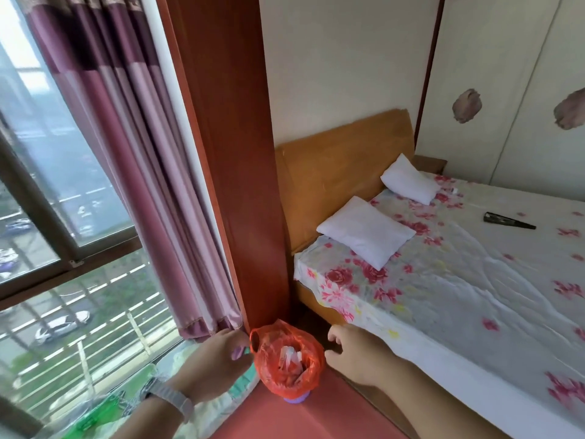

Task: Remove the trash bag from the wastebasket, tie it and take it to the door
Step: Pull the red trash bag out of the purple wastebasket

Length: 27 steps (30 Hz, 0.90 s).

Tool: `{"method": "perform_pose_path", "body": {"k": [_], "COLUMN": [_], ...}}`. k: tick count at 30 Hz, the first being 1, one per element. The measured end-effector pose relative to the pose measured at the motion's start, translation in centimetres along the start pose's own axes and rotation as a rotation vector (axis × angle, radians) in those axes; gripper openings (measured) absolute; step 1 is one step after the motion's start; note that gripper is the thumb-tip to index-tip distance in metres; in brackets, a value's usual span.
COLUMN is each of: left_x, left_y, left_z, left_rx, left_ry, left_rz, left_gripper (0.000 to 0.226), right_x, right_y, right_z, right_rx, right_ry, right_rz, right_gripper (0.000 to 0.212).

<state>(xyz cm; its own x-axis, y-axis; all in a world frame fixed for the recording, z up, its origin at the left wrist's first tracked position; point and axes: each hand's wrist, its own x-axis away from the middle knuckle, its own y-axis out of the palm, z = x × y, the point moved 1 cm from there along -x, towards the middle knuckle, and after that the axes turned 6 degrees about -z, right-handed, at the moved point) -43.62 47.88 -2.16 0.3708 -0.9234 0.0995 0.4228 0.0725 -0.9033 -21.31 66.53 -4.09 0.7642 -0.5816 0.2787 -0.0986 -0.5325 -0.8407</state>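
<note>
Wastebasket, small purple plastic (296, 398), lined with crinkled orange plastic trash bag (286, 359), stood beside floral-sheeted bed (443, 280). Left hand (218, 359) pinched bag rim; right hand (354, 356) open, just beside bag, empty.

1. Daylight enters through the window (47, 172) on the left; it is the only light source in view, and the room is moderately bright.
2. The glass looks hazy and washed out, with the brightest, near-blown patch at its upper corner.
3. Right of the window, the bed (459, 280) is evenly and softly lit, with only faint shadows beneath the pillows (364, 232).
4. The narrow gap between the window side and the bed lies in the darkest shade.
5. Wide-angle distortion bends the straight lines of the window frame and the wall panels beyond the bed.
6. Detail is slightly soft throughout, and smeared along the lower edge below the window.
</note>
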Motion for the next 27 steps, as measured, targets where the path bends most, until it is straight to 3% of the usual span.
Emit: {"method": "perform_pose_path", "body": {"k": [3, 9, 12, 16, 21, 27], "left_x": [-2.4, -7.2, -11.5, -19.1, -27.4, -33.7], "left_y": [-0.3, -1.5, -1.6, -1.3, -0.7, 2.5], "left_z": [-1.1, -6.6, -9.9, -14.8, -21.9, -26.5], "left_rx": [-0.014, 0.108, 0.153, 0.22, 0.319, 0.399], "left_ry": [-0.011, -0.112, -0.108, -0.08, -0.09, -0.227], "left_rz": [-0.049, -0.033, -0.1, -0.221, -0.324, -0.416], "left_gripper": [0.026, 0.011, 0.019, 0.006, 0.028, 0.025], "right_x": [-2.7, -8.8, -12.9, -18.8, -25.2, -29.8], "right_y": [-0.1, -0.3, -0.7, -0.5, 0.4, 2.3], "right_z": [0.2, -0.5, -0.9, -1.5, -2.8, -2.6], "right_rx": [0.027, -0.017, -0.032, -0.09, -0.134, -0.229], "right_ry": [0.013, 0.051, 0.086, 0.184, 0.352, 0.503], "right_rz": [-0.029, 0.001, 0.036, -0.054, -0.123, -0.113], "right_gripper": [0.046, 0.034, 0.036, 0.035, 0.033, 0.029]}}
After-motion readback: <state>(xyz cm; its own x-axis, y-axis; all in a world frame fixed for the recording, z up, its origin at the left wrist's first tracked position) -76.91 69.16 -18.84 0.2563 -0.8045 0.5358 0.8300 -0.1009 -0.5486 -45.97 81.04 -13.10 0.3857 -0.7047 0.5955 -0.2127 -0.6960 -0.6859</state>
